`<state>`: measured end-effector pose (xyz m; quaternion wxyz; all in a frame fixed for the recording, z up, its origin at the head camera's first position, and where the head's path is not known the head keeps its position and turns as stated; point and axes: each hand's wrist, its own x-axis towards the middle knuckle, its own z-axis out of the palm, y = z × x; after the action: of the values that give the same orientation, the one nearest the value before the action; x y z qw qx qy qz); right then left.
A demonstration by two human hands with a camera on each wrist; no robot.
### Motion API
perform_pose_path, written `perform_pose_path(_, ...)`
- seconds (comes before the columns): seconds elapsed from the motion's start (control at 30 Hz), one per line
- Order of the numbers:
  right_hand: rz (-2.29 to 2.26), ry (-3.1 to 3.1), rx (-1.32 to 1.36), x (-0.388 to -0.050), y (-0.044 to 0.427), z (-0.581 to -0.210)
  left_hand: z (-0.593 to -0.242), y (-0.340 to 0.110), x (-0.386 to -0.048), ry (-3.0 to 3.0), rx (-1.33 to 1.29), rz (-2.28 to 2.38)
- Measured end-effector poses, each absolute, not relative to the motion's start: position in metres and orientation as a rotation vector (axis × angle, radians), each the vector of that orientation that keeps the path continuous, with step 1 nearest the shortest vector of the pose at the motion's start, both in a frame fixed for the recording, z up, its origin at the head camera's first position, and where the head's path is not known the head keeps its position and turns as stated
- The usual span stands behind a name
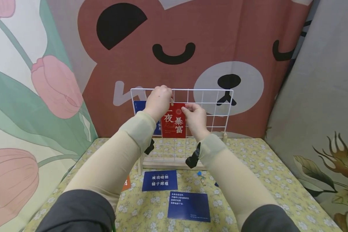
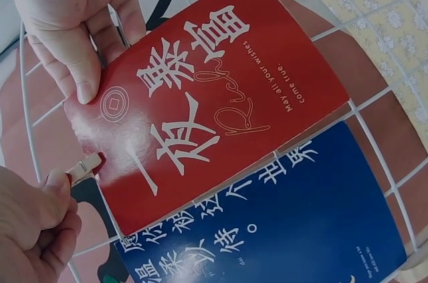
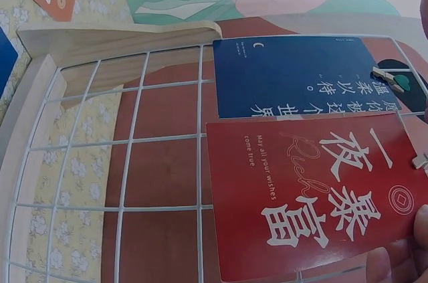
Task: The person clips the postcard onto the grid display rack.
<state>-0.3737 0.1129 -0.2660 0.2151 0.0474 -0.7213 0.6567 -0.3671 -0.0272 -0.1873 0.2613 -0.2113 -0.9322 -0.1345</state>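
A red card (image 1: 174,124) with white characters is held upright against a white wire grid rack (image 1: 203,90). My left hand (image 1: 160,100) pinches a small wooden clothespin (image 2: 83,168) whose tip is at the card's top edge. The right hand (image 1: 196,117) grips the card's top right corner between thumb and fingers. Beside the red card, and partly covered by it, a blue card (image 2: 314,203) hangs on the grid. Another small clothespin (image 3: 391,79) with a green piece clips that blue card's top edge.
Two blue cards (image 1: 159,181) (image 1: 189,207) lie on the flowered tablecloth (image 1: 249,164) in front of the rack's wooden base (image 1: 174,165). Small clothespins (image 1: 202,180) lie to their right. Behind my left forearm an orange card (image 1: 126,183) shows in part. Printed curtains stand behind and at both sides.
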Motion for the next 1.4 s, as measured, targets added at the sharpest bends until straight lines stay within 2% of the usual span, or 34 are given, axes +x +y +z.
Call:
perform_pose_path(1.03,1.552,-2.065,0.081,-0.369,0.104,-0.266,-0.194,-0.038,-0.358,-2.511,-0.553,-0.459)
perform_pose_path(1.4,1.480,-2.062,0.058,-0.374,0.109,-0.268,-0.217,-0.046,-0.353,-2.387,-0.647,-0.461)
